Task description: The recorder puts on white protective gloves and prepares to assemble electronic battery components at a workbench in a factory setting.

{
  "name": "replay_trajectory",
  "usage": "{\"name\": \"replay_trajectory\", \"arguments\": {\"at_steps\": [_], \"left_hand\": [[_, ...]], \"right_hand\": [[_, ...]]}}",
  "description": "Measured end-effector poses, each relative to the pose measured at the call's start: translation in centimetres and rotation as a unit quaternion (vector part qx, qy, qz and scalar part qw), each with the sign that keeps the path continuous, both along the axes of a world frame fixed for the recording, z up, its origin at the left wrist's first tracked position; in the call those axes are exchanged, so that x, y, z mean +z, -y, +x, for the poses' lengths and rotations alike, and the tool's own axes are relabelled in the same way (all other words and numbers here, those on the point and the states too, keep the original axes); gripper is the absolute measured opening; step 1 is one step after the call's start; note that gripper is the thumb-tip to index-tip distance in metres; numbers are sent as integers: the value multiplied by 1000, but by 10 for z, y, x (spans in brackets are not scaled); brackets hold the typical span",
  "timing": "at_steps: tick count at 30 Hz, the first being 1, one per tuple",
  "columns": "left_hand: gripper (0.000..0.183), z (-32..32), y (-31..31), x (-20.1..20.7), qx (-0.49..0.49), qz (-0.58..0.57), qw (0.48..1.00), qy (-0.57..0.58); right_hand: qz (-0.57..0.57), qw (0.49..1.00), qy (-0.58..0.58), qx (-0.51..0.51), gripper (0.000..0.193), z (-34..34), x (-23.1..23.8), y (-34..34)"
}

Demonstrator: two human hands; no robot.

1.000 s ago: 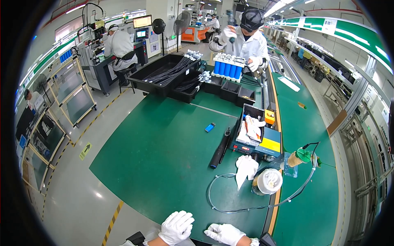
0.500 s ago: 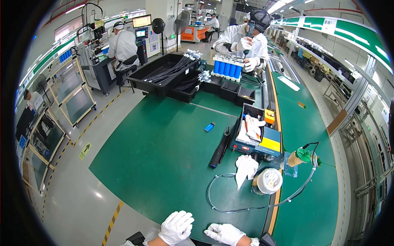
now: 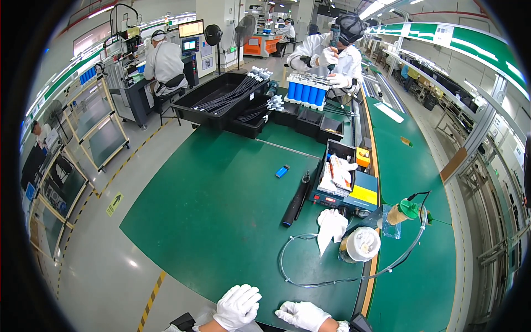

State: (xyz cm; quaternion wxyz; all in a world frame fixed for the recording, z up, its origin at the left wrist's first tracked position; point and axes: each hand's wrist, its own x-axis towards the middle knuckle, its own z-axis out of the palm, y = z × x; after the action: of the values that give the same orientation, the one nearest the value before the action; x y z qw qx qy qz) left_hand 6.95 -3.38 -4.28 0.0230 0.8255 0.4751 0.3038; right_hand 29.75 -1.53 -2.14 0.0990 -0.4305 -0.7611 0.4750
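Both of my hands wear white gloves and rest at the near edge of the green table [image 3: 210, 221]. My left hand [image 3: 238, 307] lies loosely open with its fingers stretched and side by side, holding nothing. A short gap to its right, my right hand [image 3: 303, 316] rests on the mat, fingers pointing left and slightly bent, with nothing visible in it. Nearest to the right hand is a loop of thin clear tubing [image 3: 310, 285]. Beyond it lie a crumpled white cloth [image 3: 332, 226] and a white round tub [image 3: 363, 244] with pale bits inside.
Mid-table lie a black electric screwdriver [image 3: 297, 199] and a small blue object [image 3: 282, 171]. A blue-and-black control box [image 3: 362, 193] carries a bin of gloves. Black trays of cables [image 3: 221, 99] stand farther off. Across the table, a co-worker [image 3: 332, 55] drives a tool over blue cells [image 3: 306, 94].
My hands have not moved. The co-worker across the table has shifted the tool slightly and raised the other hand toward the top of the blue cells. A seated person at left has lifted an arm.
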Motion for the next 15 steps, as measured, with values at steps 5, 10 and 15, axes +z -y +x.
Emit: {"name": "replay_trajectory", "arguments": {"at_steps": [5, 10, 15], "left_hand": [[20, 0, 0, 0, 0, -4, 1000, 0], [21, -1, 1, -2, 3, 4, 1000, -6], [21, 0, 2, -3, 4, 8, 1000, -5]], "right_hand": [[7, 1000, 1, 4, 39, 0, -3, 0], [-8, 1000, 6, 5, 39, 0, 1, -1], [8, 1000, 0, 3, 38, 1, -10, -1]]}}
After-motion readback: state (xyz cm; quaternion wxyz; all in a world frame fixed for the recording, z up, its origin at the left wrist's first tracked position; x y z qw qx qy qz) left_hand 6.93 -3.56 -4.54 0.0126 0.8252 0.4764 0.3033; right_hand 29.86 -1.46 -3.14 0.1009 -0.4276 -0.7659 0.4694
